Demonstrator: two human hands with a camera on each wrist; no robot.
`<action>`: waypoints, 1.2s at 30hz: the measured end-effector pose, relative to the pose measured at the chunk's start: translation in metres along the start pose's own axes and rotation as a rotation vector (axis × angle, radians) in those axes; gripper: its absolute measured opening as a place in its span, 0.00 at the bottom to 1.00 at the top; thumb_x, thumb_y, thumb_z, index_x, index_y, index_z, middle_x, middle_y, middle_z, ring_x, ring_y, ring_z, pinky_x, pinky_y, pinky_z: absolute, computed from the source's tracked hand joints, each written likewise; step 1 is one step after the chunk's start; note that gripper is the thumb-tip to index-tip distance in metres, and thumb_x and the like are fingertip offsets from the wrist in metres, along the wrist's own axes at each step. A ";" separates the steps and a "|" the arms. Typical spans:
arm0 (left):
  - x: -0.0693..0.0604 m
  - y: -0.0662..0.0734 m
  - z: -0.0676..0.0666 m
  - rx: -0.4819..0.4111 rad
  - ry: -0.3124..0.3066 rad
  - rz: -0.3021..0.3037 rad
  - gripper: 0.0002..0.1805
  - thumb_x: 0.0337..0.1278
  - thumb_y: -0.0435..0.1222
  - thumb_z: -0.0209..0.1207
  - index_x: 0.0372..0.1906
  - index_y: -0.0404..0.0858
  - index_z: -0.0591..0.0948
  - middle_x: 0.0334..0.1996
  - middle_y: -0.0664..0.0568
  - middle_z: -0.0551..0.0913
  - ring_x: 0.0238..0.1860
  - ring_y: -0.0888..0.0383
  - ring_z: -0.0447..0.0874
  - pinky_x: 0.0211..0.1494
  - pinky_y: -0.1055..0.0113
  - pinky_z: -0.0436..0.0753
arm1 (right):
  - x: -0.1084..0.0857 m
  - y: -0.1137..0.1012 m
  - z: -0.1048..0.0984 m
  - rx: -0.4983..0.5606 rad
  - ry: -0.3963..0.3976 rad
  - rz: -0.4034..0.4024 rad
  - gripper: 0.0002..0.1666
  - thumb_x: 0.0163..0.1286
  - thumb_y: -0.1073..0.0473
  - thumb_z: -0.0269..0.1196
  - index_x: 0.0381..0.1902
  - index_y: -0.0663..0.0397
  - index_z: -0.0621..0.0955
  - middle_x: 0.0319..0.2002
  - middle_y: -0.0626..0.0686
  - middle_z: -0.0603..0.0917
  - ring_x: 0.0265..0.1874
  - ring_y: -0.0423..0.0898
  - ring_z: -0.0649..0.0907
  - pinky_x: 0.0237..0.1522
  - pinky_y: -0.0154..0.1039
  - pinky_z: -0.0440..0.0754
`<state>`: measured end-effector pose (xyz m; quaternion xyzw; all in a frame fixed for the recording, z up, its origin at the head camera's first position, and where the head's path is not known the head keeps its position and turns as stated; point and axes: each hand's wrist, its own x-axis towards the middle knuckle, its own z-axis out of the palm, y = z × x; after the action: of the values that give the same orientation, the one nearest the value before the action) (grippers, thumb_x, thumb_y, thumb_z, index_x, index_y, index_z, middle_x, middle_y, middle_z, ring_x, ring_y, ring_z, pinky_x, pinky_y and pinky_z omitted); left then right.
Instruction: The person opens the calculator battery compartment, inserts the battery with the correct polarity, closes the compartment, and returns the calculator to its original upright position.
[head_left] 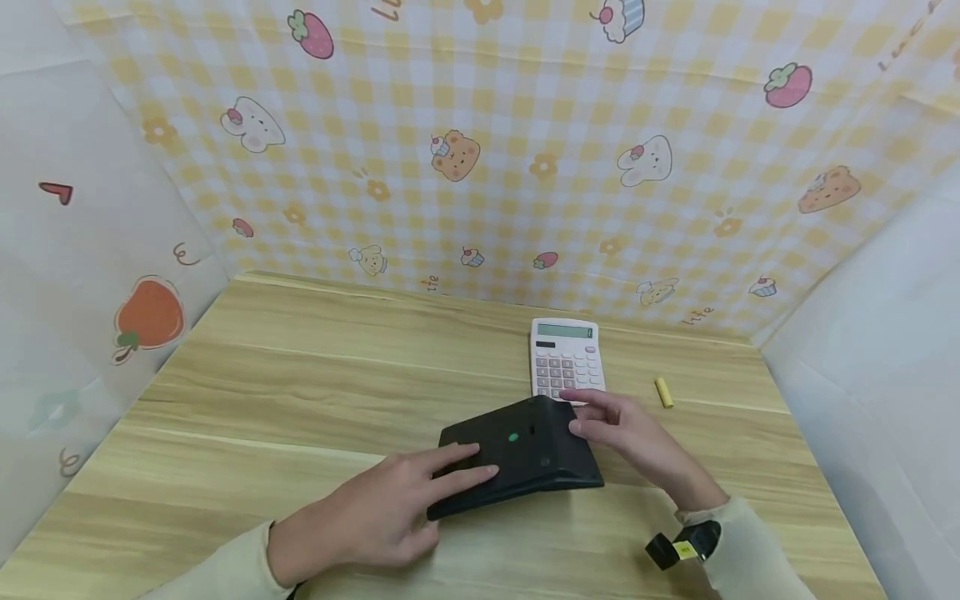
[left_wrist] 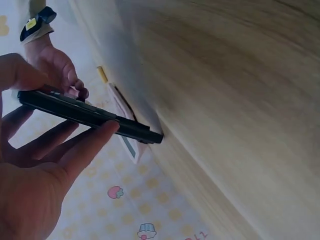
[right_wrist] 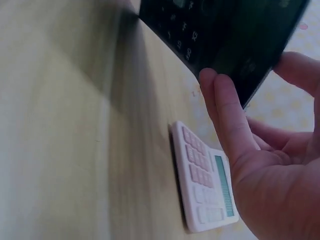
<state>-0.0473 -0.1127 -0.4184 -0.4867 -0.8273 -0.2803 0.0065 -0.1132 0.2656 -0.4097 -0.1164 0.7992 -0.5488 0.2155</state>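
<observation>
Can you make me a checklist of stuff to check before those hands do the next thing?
1. Left hand holding the black calculator: ok.
2. Right hand on the black calculator too: ok, at its thick end.
3. Black calculator's keys facing up: not ok, its back is up.
4. Black calculator switched on: cannot tell.
5. White calculator lying on the table: ok.
6. Small yellow stick out from under the hands: ok, it's right of the white calculator.

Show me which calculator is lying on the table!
The pale pink calculator, lying face up on the tabletop; the black calculator is held by the left hand and right hand.
</observation>
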 end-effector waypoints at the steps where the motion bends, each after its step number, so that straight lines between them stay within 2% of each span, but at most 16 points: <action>1: 0.000 0.000 0.001 0.027 -0.010 0.003 0.48 0.51 0.26 0.66 0.83 0.47 0.73 0.75 0.35 0.76 0.48 0.57 0.91 0.45 0.71 0.86 | 0.000 0.001 0.001 -0.003 -0.009 0.010 0.38 0.80 0.58 0.68 0.80 0.69 0.70 0.46 0.58 0.87 0.46 0.48 0.85 0.51 0.36 0.84; 3: -0.002 -0.001 0.003 0.092 -0.037 0.001 0.47 0.51 0.26 0.67 0.82 0.44 0.74 0.75 0.35 0.76 0.65 0.41 0.86 0.55 0.59 0.90 | -0.001 0.002 0.003 0.003 -0.035 0.026 0.43 0.78 0.59 0.69 0.82 0.70 0.66 0.42 0.57 0.85 0.42 0.47 0.84 0.47 0.36 0.82; 5: -0.003 -0.002 0.004 0.130 -0.065 -0.014 0.46 0.51 0.26 0.67 0.81 0.41 0.74 0.77 0.37 0.75 0.71 0.38 0.81 0.63 0.50 0.88 | -0.002 0.005 0.005 0.019 -0.058 0.042 0.45 0.77 0.60 0.71 0.82 0.72 0.64 0.39 0.56 0.83 0.39 0.47 0.82 0.44 0.37 0.82; 6: -0.003 -0.002 0.005 0.142 -0.082 -0.023 0.45 0.52 0.27 0.68 0.81 0.41 0.74 0.77 0.38 0.74 0.72 0.38 0.80 0.65 0.49 0.87 | -0.002 0.006 0.006 0.020 -0.068 0.047 0.46 0.76 0.60 0.71 0.82 0.73 0.64 0.38 0.55 0.82 0.38 0.46 0.82 0.43 0.37 0.83; 11: -0.007 -0.004 0.009 0.215 -0.135 -0.037 0.45 0.55 0.29 0.71 0.81 0.40 0.73 0.79 0.42 0.71 0.76 0.40 0.74 0.67 0.51 0.85 | -0.001 0.014 0.013 0.044 -0.114 0.056 0.46 0.75 0.64 0.72 0.81 0.76 0.64 0.40 0.56 0.80 0.38 0.47 0.84 0.43 0.43 0.91; 16: -0.007 -0.006 0.011 0.282 -0.158 -0.021 0.45 0.55 0.31 0.76 0.80 0.40 0.73 0.79 0.44 0.70 0.76 0.42 0.71 0.67 0.56 0.85 | 0.000 0.016 0.018 0.042 -0.133 0.077 0.46 0.75 0.65 0.73 0.82 0.73 0.63 0.44 0.58 0.77 0.42 0.50 0.84 0.45 0.46 0.92; 20: -0.005 -0.009 0.012 0.300 -0.174 -0.024 0.43 0.57 0.31 0.76 0.79 0.40 0.75 0.79 0.44 0.70 0.77 0.42 0.70 0.69 0.57 0.83 | 0.002 0.015 0.020 0.004 -0.142 0.074 0.46 0.75 0.65 0.72 0.83 0.71 0.63 0.44 0.59 0.76 0.43 0.53 0.84 0.46 0.47 0.92; 25: -0.003 -0.012 0.011 0.266 -0.198 -0.046 0.42 0.59 0.30 0.75 0.79 0.41 0.75 0.79 0.45 0.69 0.78 0.42 0.68 0.70 0.56 0.82 | 0.004 0.015 0.020 -0.036 -0.142 0.065 0.45 0.75 0.66 0.71 0.83 0.67 0.64 0.45 0.61 0.76 0.43 0.53 0.83 0.45 0.47 0.92; 29: -0.003 -0.016 0.008 0.193 -0.203 -0.058 0.43 0.57 0.27 0.74 0.80 0.40 0.75 0.80 0.46 0.68 0.79 0.42 0.67 0.71 0.54 0.81 | 0.005 0.015 0.019 -0.044 -0.141 0.067 0.45 0.75 0.66 0.72 0.83 0.65 0.65 0.46 0.61 0.75 0.43 0.53 0.82 0.45 0.47 0.92; 36: -0.006 -0.023 0.007 0.089 -0.167 -0.059 0.41 0.57 0.25 0.75 0.77 0.39 0.78 0.80 0.47 0.70 0.79 0.45 0.68 0.74 0.52 0.79 | 0.006 0.017 0.019 -0.038 -0.136 0.070 0.44 0.75 0.67 0.71 0.83 0.66 0.66 0.46 0.62 0.74 0.43 0.53 0.81 0.45 0.48 0.92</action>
<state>-0.0608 -0.1227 -0.4359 -0.4830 -0.8506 -0.2019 -0.0492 -0.1091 0.2536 -0.4324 -0.1294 0.7965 -0.5166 0.2861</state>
